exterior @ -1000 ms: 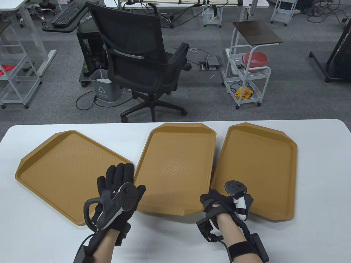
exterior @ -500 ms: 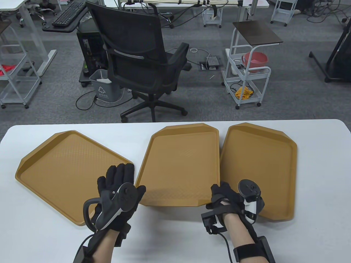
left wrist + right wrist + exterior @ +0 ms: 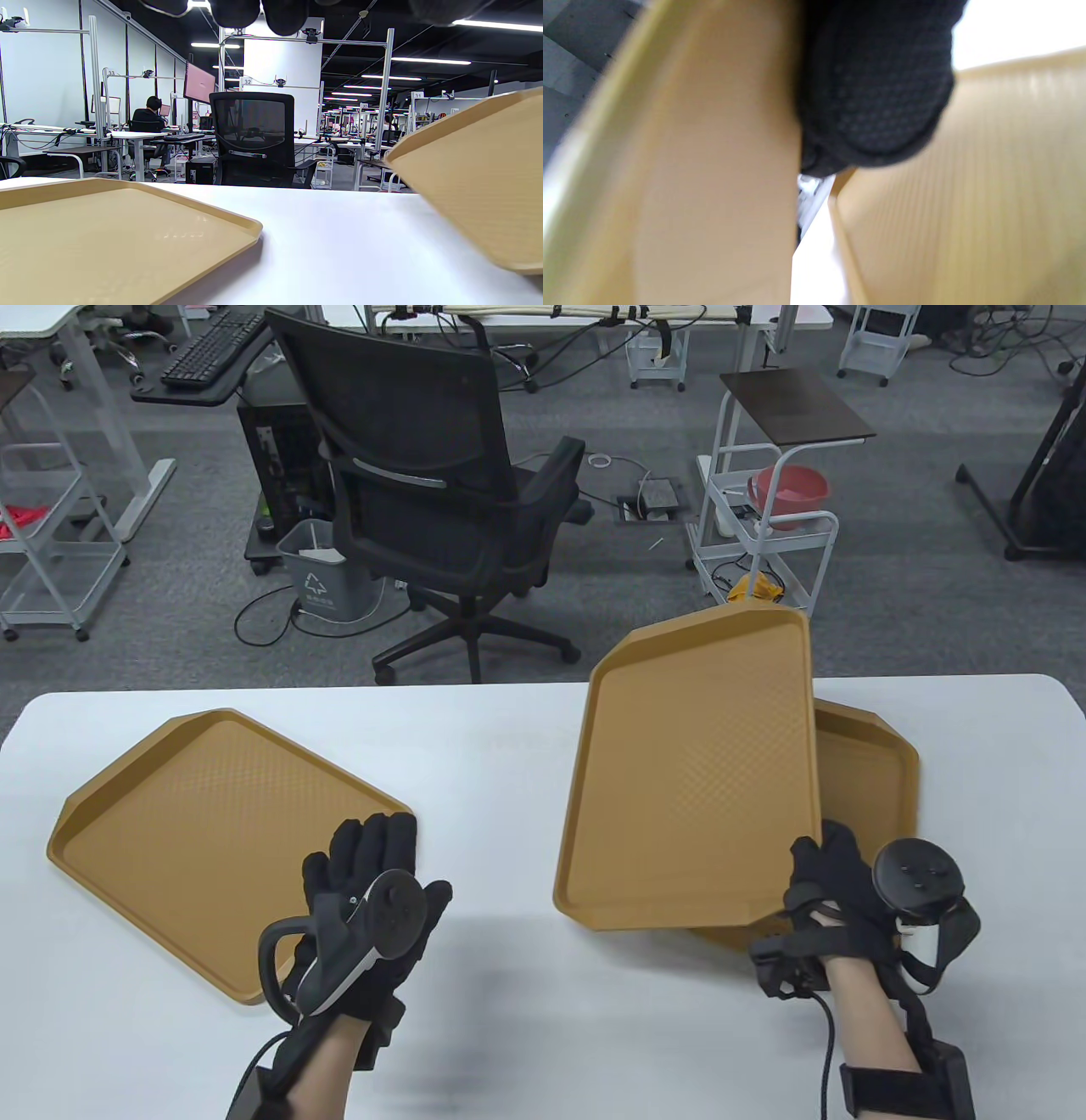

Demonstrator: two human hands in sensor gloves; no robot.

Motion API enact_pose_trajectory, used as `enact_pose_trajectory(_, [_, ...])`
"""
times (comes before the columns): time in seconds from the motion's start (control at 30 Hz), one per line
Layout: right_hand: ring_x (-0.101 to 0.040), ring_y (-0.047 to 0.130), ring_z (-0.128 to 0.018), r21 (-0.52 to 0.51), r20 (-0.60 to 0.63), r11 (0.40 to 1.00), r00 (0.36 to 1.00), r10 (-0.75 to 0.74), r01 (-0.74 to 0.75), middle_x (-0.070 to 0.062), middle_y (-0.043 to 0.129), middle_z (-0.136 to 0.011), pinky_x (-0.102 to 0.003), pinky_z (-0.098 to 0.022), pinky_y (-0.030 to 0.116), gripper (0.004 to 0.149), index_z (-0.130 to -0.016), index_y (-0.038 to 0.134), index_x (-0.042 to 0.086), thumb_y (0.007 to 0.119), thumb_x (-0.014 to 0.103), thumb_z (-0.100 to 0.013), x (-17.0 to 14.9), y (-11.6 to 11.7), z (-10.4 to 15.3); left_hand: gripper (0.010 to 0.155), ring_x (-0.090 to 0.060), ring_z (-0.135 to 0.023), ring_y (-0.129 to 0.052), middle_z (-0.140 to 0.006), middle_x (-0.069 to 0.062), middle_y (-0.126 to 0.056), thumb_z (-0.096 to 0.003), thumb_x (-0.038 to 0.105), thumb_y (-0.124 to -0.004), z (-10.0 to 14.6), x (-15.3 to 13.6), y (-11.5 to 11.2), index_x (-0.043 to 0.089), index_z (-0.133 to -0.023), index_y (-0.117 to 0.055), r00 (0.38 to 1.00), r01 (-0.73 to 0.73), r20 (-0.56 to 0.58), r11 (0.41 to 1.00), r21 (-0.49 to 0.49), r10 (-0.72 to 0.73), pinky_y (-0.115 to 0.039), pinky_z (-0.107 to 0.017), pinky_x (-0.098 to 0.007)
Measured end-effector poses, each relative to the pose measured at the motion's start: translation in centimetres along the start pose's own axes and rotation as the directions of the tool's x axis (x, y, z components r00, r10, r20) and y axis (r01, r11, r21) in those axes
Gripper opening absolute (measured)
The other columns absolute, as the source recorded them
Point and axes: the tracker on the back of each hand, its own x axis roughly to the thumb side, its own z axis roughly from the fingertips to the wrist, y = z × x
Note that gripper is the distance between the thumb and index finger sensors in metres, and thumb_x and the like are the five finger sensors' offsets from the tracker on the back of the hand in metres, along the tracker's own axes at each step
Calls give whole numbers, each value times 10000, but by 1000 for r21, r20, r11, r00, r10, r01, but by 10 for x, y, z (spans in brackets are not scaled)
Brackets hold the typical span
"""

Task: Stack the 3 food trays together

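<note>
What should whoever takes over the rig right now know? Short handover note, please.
Right hand grips the near right corner of the lifted tray, which hangs tilted above the right tray.
Left hand rests open on the near corner of the left tray, flat on the table.
Done: one tray picked up.
Left: set it into the right tray, then stack the left tray on top.

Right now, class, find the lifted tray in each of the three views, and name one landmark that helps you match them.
Table view: lifted tray, right of centre, held tilted by the right hand over another tray.
Left wrist view: its underside at the right edge.
Right wrist view: blurred, filling the left half.
Shared landmark: the black chair shows in the table and left wrist views only.
</note>
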Motion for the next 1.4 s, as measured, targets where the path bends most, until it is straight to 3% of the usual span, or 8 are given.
enact_pose_trajectory(0.17, [-239, 1084, -435, -88, -64, 994, 996, 58, -63, -235, 851, -744, -287, -269, 970, 521, -992, 578, 23, 709, 270, -553, -9, -38, -9, 811, -331, -1215, -417, -1264, 47, -368, -486, 690, -577, 0, 0, 0, 362, -1150, -247, 1000, 3, -3, 1000, -6, -3, -414, -846, -626])
enact_pose_trajectory(0.3, [-242, 1084, -438, -112, -117, 991, 991, 64, -77, -237, 848, -746, -288, -273, 971, 522, -993, 574, 23, 708, 270, -554, -22, -50, -13, 809, -334, -1213, -419, -1264, 48, -368, -487, 690, -577, 0, 1, 0, 363, -1149, -247, 1000, 6, -5, 1000, -11, -6, -415, -846, -625])
enact_pose_trajectory(0.63, [-247, 1087, -442, -70, -217, 997, 975, -34, 20, -243, 847, -747, -293, -276, 975, 521, -991, 574, 18, 711, 268, -555, -53, -47, -24, 809, -333, -1213, -420, -1264, 45, -369, -487, 690, -576, -1, 1, 0, 362, -1149, -247, 1000, 15, -11, 1000, -23, -16, -416, -847, -624])
enact_pose_trajectory(0.8, [-250, 1086, -452, -65, -224, 998, 975, -14, -1, -241, 847, -753, -300, -286, 974, 520, -993, 572, 24, 712, 267, -556, -58, -42, -28, 810, -335, -1212, -422, -1264, 43, -367, -487, 689, -578, -1, 1, 0, 362, -1149, -247, 1000, 18, -16, 999, -29, -18, -422, -846, -623])
enact_pose_trajectory(0.97, [-226, 1082, -467, -47, -229, 989, 965, 127, -141, -226, 863, -761, -289, -311, 965, 516, -998, 575, 30, 708, 263, -557, -57, -40, -30, 810, -335, -1212, -421, -1264, 43, -365, -488, 689, -576, -1, 1, 0, 362, -1149, -243, 1000, 21, -16, 999, -37, -22, -422, -847, -621])
enact_pose_trajectory(1.1, [-197, 1041, -462, -26, -252, 939, 911, 325, -343, -196, 866, -782, -288, -335, 912, 521, -1014, 564, 52, 694, 275, -562, -58, -37, -31, 810, -335, -1213, -420, -1265, 45, -365, -487, 691, -575, -2, 1, 0, 363, -1149, -242, 1000, 22, -15, 999, -42, -23, -425, -847, -621])
enact_pose_trajectory(1.17, [-192, 1013, -455, 0, -282, 889, 853, 439, -458, -187, 859, -790, -288, -341, 883, 521, -1021, 555, 65, 684, 284, -566, -64, -32, -32, 809, -336, -1212, -421, -1264, 44, -366, -488, 690, -575, -2, 0, 0, 365, -1149, -241, 1000, 21, -16, 999, -44, -21, -423, -847, -620])
enact_pose_trajectory(1.4, [-193, 971, -505, 73, -349, 777, 714, 607, -626, -161, 844, -814, -301, -396, 851, 508, -1026, 568, 126, 678, 314, -567, -102, -15, -34, 808, -338, -1212, -421, -1264, 43, -365, -487, 690, -576, -2, 0, -1, 366, -1149, -244, 1000, 24, -15, 998, -51, -25, -426, -848, -619])
